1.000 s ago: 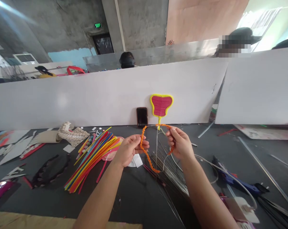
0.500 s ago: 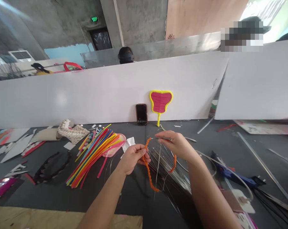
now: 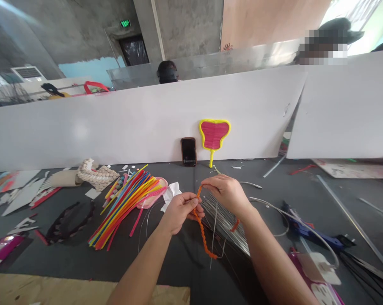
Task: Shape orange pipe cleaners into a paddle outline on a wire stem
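Observation:
A twisted orange pipe cleaner (image 3: 204, 240) hangs in a curve below my hands, with thin wire showing at its lower end. My left hand (image 3: 182, 212) is closed around its upper part, thumb against the fingers. At the top tip, my right hand (image 3: 227, 191) pinches with thumb and forefinger; its other fingers are curled and partly hidden. Another short orange piece shows beside my right forearm. Beneath my hands lies a bundle of thin metal wires (image 3: 231, 231). To the left rests a bundle of coloured pipe cleaners (image 3: 124, 209).
A red fan with yellow rim (image 3: 214, 134) and a phone (image 3: 188, 151) lean against the white partition (image 3: 130, 127). On the right are a blue glue gun (image 3: 315, 231), a cable and a power strip (image 3: 324, 292). A dark headband (image 3: 69, 224) lies left. People are beyond the partition.
My right hand has moved left and slightly down, its fingertips now at the orange tip rather than out along the wire. My left hand has shifted slightly right, keeping its hold.

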Motion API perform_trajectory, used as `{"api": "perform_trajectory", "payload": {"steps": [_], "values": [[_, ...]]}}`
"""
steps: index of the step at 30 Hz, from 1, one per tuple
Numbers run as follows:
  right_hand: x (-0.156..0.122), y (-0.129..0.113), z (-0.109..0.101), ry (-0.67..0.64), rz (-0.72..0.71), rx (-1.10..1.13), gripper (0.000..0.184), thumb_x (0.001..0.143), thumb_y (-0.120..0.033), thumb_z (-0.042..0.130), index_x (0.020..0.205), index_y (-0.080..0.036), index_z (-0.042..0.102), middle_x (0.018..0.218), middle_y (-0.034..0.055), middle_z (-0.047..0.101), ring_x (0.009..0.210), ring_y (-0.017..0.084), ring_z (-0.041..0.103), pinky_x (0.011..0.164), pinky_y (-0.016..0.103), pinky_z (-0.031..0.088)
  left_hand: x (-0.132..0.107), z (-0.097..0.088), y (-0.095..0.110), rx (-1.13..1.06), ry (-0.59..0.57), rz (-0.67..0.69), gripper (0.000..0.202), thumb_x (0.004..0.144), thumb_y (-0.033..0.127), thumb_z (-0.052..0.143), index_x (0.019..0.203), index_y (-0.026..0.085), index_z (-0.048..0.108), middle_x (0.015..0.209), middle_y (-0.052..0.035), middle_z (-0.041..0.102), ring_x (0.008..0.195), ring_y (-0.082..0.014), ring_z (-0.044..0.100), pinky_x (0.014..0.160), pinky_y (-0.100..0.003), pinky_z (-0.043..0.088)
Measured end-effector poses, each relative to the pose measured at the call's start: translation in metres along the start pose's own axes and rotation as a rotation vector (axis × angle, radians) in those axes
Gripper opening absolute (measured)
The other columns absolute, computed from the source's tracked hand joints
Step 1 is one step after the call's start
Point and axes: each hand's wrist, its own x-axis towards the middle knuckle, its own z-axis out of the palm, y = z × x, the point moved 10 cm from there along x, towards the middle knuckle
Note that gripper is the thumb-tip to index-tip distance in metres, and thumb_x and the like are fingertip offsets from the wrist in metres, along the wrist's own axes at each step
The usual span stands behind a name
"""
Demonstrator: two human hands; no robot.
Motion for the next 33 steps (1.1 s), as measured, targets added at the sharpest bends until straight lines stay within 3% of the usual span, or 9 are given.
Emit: {"api": "perform_trajectory", "payload": {"steps": [5, 11, 17, 23, 28, 30, 33], "values": [[0.001, -0.001, -0.003, 0.032, -0.019, 0.003, 0.02, 0.085, -0.013, 0.05, 0.084, -0.023, 0.068, 0.077, 0.0018, 0.071, 0.074, 0.017, 0.062, 0.068, 0.026, 0.047, -0.001, 0.004, 0.004, -0.061, 0.001, 0.004, 0.024, 0.076, 0.036, 0.066, 0.083, 0.013, 0.063, 0.063, -0.0034, 0.066, 0.059, -0.0162, 0.066, 0.054, -0.025, 0.052], [0.001, 0.01, -0.019, 0.147, 0.028, 0.121, 0.018, 0.087, -0.019, 0.049, 0.084, -0.022, 0.066, 0.075, 0.0023, 0.069, 0.071, 0.017, 0.062, 0.068, 0.027, 0.048, -0.005, 0.012, -0.008, -0.327, -0.113, -0.053, 0.026, 0.082, 0.033, 0.059, 0.092, 0.01, 0.065, 0.08, -0.0119, 0.071, 0.076, -0.0228, 0.069, 0.074, -0.04, 0.055], [0.0, 0.018, -0.022, 0.184, 0.106, 0.1, 0.015, 0.086, -0.021, 0.051, 0.084, -0.022, 0.066, 0.077, 0.0023, 0.069, 0.074, 0.018, 0.062, 0.068, 0.027, 0.047, -0.008, 0.02, -0.014, -0.439, -0.162, -0.039, 0.016, 0.08, 0.021, 0.063, 0.093, 0.012, 0.064, 0.088, -0.0107, 0.071, 0.083, -0.0216, 0.068, 0.084, -0.041, 0.052], [0.0, 0.021, -0.023, 0.173, 0.146, 0.094, 0.018, 0.087, -0.023, 0.049, 0.085, -0.023, 0.067, 0.079, 0.0031, 0.07, 0.076, 0.019, 0.064, 0.069, 0.029, 0.049, -0.008, 0.02, -0.018, -0.415, -0.096, -0.023, 0.012, 0.076, 0.023, 0.068, 0.082, 0.014, 0.062, 0.083, -0.008, 0.07, 0.079, -0.0198, 0.068, 0.076, -0.038, 0.055], [-0.001, 0.029, -0.028, 0.173, 0.16, 0.076, 0.018, 0.086, -0.024, 0.05, 0.088, -0.024, 0.068, 0.081, 0.0034, 0.071, 0.079, 0.02, 0.065, 0.072, 0.03, 0.05, -0.01, 0.021, -0.031, -0.309, -0.07, -0.059, 0.02, 0.076, 0.03, 0.068, 0.086, 0.014, 0.062, 0.082, -0.0085, 0.069, 0.077, -0.0185, 0.066, 0.069, -0.034, 0.056], [-0.001, 0.027, -0.029, 0.148, 0.13, 0.05, 0.02, 0.086, -0.022, 0.05, 0.097, -0.024, 0.067, 0.091, 0.0047, 0.071, 0.086, 0.02, 0.064, 0.077, 0.032, 0.05, -0.011, 0.019, -0.035, -0.264, -0.041, -0.071, 0.022, 0.075, 0.032, 0.068, 0.085, 0.014, 0.061, 0.078, -0.0074, 0.068, 0.072, -0.0174, 0.065, 0.063, -0.031, 0.055], [-0.001, 0.007, -0.023, 0.075, -0.023, -0.045, 0.032, 0.085, -0.019, 0.052, 0.115, -0.025, 0.061, 0.122, 0.0073, 0.06, 0.111, 0.024, 0.053, 0.091, 0.038, 0.045, -0.011, 0.018, -0.037, -0.21, -0.013, -0.078, 0.025, 0.073, 0.035, 0.069, 0.083, 0.014, 0.061, 0.072, -0.0054, 0.066, 0.068, -0.0173, 0.065, 0.058, -0.029, 0.054]]}}
